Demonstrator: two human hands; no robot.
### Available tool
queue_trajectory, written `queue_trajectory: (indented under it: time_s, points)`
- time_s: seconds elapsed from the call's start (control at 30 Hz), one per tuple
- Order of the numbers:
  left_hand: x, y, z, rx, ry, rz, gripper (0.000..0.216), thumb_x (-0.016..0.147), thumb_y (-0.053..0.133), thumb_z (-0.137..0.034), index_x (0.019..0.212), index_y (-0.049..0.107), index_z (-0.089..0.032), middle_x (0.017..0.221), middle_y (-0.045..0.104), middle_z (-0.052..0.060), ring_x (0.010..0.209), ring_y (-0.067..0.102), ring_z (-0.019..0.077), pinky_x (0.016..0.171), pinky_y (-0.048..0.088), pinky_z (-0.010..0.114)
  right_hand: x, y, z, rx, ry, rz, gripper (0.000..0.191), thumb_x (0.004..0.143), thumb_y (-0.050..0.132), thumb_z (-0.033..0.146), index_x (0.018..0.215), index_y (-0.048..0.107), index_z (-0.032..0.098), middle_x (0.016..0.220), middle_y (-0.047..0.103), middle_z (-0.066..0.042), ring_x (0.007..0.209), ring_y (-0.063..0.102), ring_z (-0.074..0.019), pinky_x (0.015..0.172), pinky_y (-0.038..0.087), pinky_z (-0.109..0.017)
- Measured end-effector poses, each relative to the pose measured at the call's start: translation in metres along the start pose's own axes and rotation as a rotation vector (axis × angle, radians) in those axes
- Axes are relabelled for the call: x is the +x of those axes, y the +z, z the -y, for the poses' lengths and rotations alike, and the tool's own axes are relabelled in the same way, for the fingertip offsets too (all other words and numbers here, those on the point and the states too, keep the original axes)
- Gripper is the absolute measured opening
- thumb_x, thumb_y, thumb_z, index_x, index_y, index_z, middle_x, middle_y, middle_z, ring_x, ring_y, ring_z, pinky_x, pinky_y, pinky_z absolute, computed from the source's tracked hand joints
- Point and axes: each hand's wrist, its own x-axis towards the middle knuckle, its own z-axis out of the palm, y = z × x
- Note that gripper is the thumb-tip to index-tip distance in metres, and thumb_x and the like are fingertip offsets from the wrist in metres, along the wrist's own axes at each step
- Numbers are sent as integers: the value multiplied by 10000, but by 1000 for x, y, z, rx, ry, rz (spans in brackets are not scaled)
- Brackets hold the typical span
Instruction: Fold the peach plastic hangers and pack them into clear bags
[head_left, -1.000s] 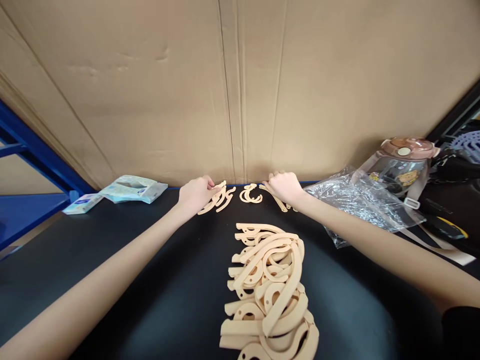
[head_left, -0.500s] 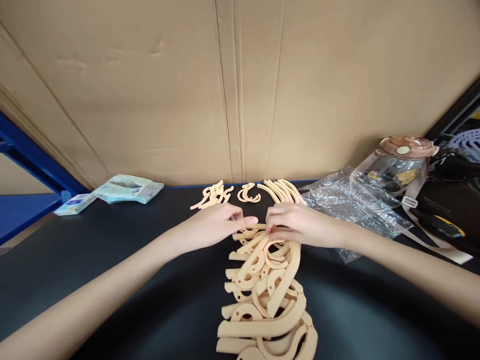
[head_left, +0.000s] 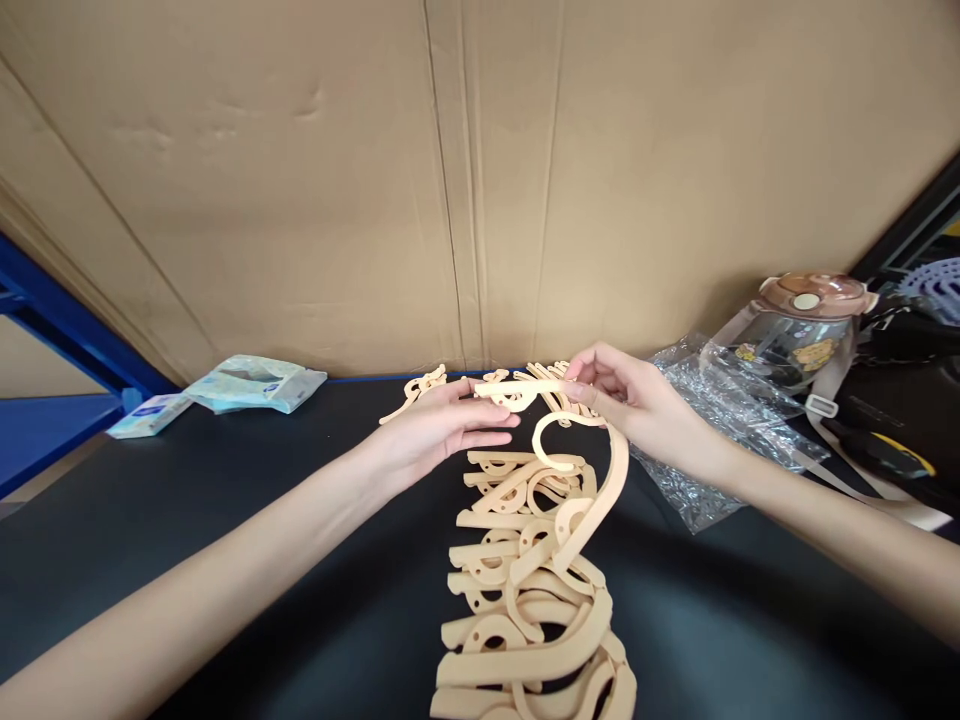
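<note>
A beige plastic folding hanger (head_left: 615, 470) is lifted above a row of similar folding hangers (head_left: 517, 665) that overlap down the black table. My right hand (head_left: 626, 395) pinches it near its joint, thumb below. Its curved hook hangs open to the right in the middle, and one arm slants down over the row. The other arm reaches left to my left hand (head_left: 442, 425), whose thumb and index finger close around its end; the remaining fingers stretch out underneath. Behind the hands lie loose hanger parts: small pieces (head_left: 412, 395) at left and slim curved arms (head_left: 551, 400) at right, partly covered.
Crumpled clear plastic bags (head_left: 697, 460) lie on the right beside a strapped water bottle (head_left: 806, 335) and a black bag (head_left: 892, 410). A light-blue tissue pack (head_left: 251, 382) rests at the back left. Cardboard (head_left: 337, 200) forms the rear wall; a blue frame (head_left: 82, 340) stands left.
Both hands have risen from the row, the right one moving rightward with a hanger lifted in it. The left hand has turned and now meets the hanger's left arm.
</note>
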Motion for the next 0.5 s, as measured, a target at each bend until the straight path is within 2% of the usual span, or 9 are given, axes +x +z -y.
queue_trajectory:
  time_s: [0.13, 0.2, 0.27, 0.37, 0.43, 0.5]
  points:
    - [4, 4, 1, -133, 55, -43, 108, 778, 635, -159, 881, 603, -164, 947, 693, 44, 934, 660, 148, 888, 536, 294, 3, -10, -2, 74, 27, -42, 227, 889, 558, 413, 949, 530, 196, 825, 586, -15, 677, 567, -135, 592, 462, -271]
    - [5, 6, -1, -154, 68, -43, 112, 792, 613, -170, 902, 622, -149, 942, 688, 57, 891, 656, 148, 837, 542, 281, 5, -16, -2, -47, 15, -50, 213, 910, 518, 384, 1004, 527, 193, 855, 614, -29, 684, 590, -146, 597, 463, -282]
    - [7, 11, -2, -145, 71, -31, 122, 787, 612, -168, 901, 634, -130, 897, 670, 62, 793, 642, 137, 690, 532, 240, 8, -20, 0, -323, -39, -18, 201, 944, 452, 347, 1058, 523, 197, 866, 648, -34, 687, 606, -162, 601, 441, -298]
    - [9, 22, -3, -101, 84, -5, 64, 810, 574, -168, 828, 617, -126, 790, 601, 33, 644, 570, 93, 496, 399, 179, 12, -18, 7, -809, -186, 72, 232, 993, 346, 322, 1011, 537, 193, 823, 661, -36, 601, 580, -166, 514, 346, -292]
    - [11, 30, -2, -60, 100, 8, 101, 848, 532, -192, 795, 593, -132, 773, 555, 14, 578, 503, 60, 460, 324, 170, 14, -16, 12, -1063, -295, 117, 247, 999, 321, 278, 937, 541, 182, 810, 642, -48, 514, 523, -150, 442, 242, -291]
    - [11, 36, -3, -8, 119, 22, 139, 867, 515, -210, 760, 564, -137, 799, 542, 8, 528, 436, 36, 449, 279, 173, 15, -15, 16, -1241, -395, 159, 200, 963, 347, 151, 903, 536, 173, 798, 618, -53, 485, 493, -141, 423, 176, -298]
